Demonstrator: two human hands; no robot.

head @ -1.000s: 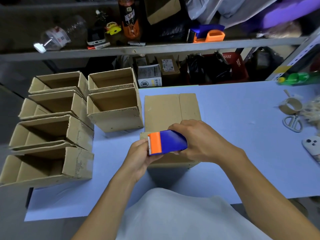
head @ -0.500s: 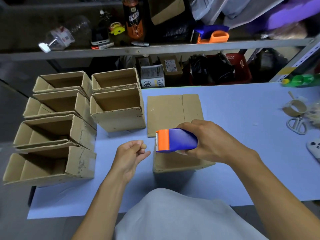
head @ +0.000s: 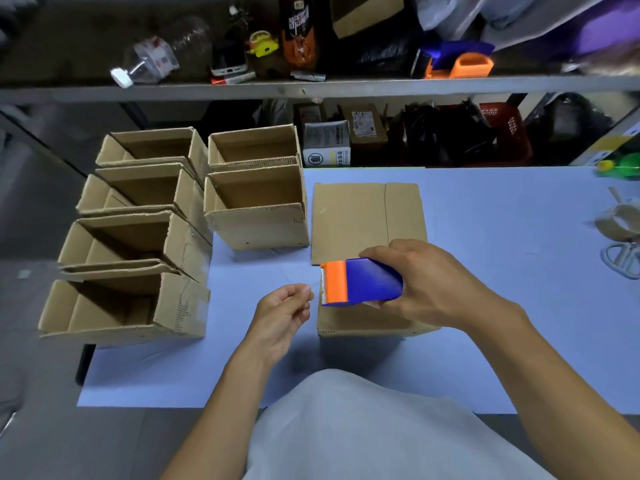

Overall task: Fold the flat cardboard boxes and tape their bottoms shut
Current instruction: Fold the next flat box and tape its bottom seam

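Cardboard boxes (head: 258, 206) crowd blue table (head: 502, 237) below cluttered shelf (head: 311, 88); right hand (head: 429, 285) grips dispenser (head: 360, 284), left hand (head: 282, 315) pinching tape.

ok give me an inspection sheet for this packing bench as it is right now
surface: blue table.
job's things: box being taped under the tape dispenser; flat cardboard behind it; folded boxes stacked at left.
clutter: tape roll and scissors at right edge.
grippers: right hand grips the dispenser; left hand pinches near its blade, tape too thin to confirm.
cables: nothing seen.
surroundings: shelf with bottles and another dispenser.
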